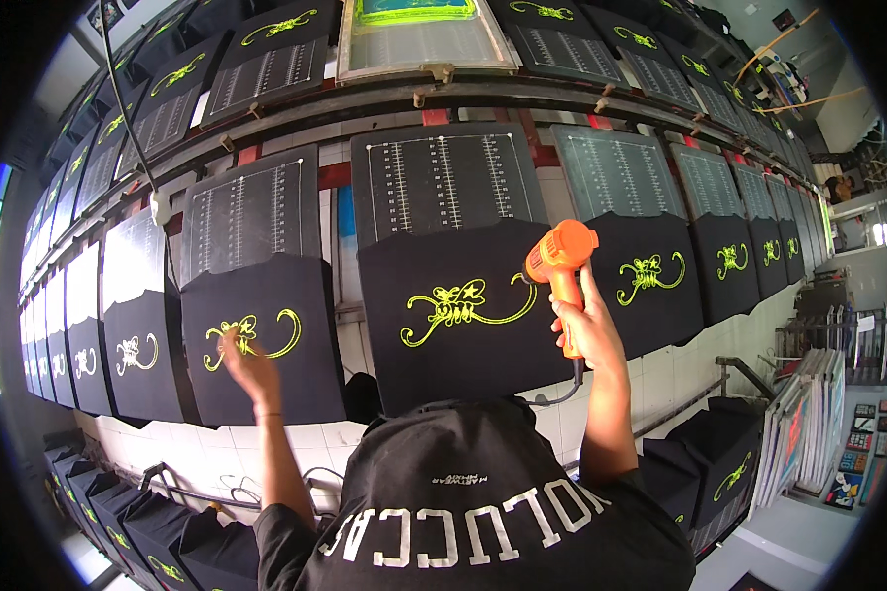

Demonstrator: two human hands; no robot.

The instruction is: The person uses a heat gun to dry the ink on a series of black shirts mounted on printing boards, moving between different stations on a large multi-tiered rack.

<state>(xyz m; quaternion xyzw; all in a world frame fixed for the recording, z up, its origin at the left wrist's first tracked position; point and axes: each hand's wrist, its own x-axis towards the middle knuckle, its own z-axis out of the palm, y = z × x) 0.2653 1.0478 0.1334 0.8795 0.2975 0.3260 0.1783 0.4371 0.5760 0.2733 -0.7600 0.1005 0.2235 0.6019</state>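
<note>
My right hand (593,330) is wrapped round the handle of an orange heat gun (560,251). Its round rear faces up, and a dark cord runs down from the grip. The gun hangs over the right side of a black shirt (443,369) with a yellow-green line print (453,303), stretched on a board straight before me. At the left, my left hand (250,370) lies over the print of another black shirt (261,389), fingers reaching out with nothing in them. Whether the fingertips touch the fabric I cannot tell.
Rows of boards with black printed shirts run left and right; white ruler marks show on a bare board part (442,177). A framed printing screen (424,54) stands on the far row. A cable (118,94) hangs at upper left. Stacked frames (796,424) lean at right.
</note>
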